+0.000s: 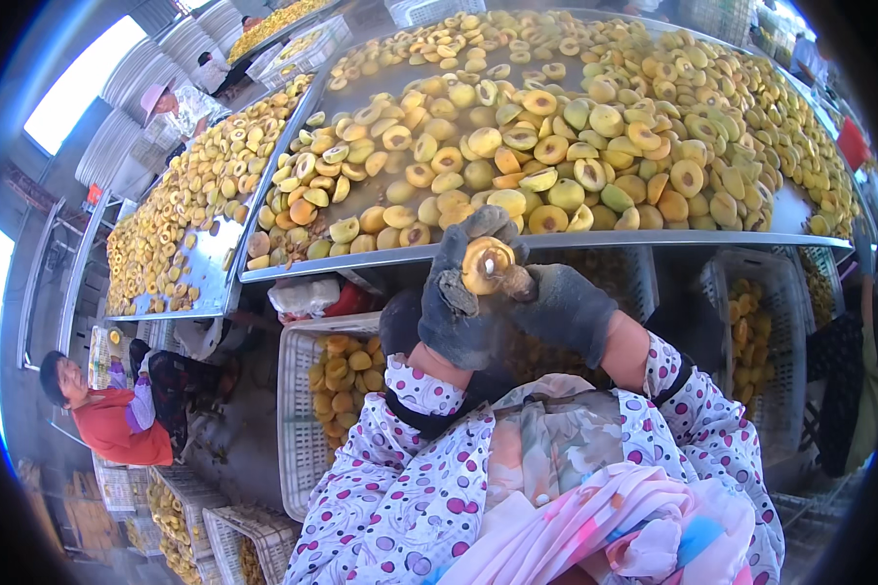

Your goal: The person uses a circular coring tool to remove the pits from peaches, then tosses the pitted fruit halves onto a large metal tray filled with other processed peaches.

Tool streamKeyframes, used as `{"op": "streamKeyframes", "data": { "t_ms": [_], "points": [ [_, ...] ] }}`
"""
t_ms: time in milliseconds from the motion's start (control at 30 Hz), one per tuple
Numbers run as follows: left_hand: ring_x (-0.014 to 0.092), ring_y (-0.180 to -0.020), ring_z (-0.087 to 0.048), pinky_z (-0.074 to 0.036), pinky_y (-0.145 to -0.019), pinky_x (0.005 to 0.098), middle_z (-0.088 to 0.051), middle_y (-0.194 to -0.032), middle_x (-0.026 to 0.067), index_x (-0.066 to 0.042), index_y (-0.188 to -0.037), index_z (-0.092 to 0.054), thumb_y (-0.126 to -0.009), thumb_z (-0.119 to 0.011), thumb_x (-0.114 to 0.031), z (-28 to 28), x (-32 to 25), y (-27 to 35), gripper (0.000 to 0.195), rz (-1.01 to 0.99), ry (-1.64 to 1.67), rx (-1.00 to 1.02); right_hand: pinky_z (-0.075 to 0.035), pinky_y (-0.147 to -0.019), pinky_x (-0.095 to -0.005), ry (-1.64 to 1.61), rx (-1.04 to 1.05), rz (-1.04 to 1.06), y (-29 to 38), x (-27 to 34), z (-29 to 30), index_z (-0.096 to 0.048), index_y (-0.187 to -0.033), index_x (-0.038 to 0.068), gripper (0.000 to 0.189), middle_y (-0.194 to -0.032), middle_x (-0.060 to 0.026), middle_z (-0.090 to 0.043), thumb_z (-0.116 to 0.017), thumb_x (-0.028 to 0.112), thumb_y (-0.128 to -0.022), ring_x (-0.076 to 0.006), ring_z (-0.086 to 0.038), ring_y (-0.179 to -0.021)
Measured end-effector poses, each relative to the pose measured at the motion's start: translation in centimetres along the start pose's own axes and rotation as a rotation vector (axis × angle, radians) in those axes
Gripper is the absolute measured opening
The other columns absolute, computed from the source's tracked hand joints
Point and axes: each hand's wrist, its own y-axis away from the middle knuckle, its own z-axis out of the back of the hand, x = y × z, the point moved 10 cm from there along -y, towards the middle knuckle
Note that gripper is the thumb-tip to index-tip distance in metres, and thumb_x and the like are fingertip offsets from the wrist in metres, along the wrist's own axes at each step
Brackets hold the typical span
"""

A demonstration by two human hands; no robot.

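My left hand [450,314], in a worn dark grey glove, grips a yellow stone-fruit half [487,266], likely peach, its cut face turned up towards me. A small bright white spot shows at its middle; whether it is a tool tip cannot be told. My right hand [567,307], gloved alike, meets the fruit from the right, its brown-stained fingertips against the fruit's lower edge. Anything inside the right hand is hidden. Both hands are in front of the near rim of a metal table [424,259], which bears a heap of fruit halves [556,150], some with stones still in.
Below the table, a white plastic crate [290,409] of fruit halves stands at my left, another crate [783,365] at my right. A second fruit-laden table [212,267] adjoins on the left. A person in a red top [121,431] sits at left, near several crates [260,523].
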Motion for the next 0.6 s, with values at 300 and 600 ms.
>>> {"op": "streamKeyframes", "data": {
  "t_ms": [300, 600],
  "points": [
    [0.017, -0.071, -0.063, -0.052, -0.067, 0.0296, -0.068, -0.082, 0.0079, 0.001, -0.091, -0.067, -0.097, -0.054, -0.029, 0.0, 1.6, 1.8, 0.033, 0.151, 0.488, -0.14, -0.055, -0.071, -0.0321, -0.222, 0.224, 0.25, 2.5, -0.8, -3.9, -0.066, -0.104, 0.009, 0.025, -0.089, -0.0053, -0.07, -0.071, 0.018, -0.081, -0.0165, -0.066, -0.076],
    [0.017, -0.077, -0.065, -0.052, -0.072, 0.0299, -0.069, -0.09, 0.0099, 0.002, -0.094, -0.067, -0.097, -0.054, -0.029, 1.1, 1.9, 2.7, 0.033, 0.368, 0.36, -0.162, -0.04, -0.037, -0.0223, -0.542, 0.506, -0.221, 5.5, 1.0, -4.9, -0.065, -0.09, 0.004, 0.02, -0.063, -0.0021, -0.059, -0.072, 0.019, -0.078, -0.0098, -0.053, -0.045]
  ]
}}
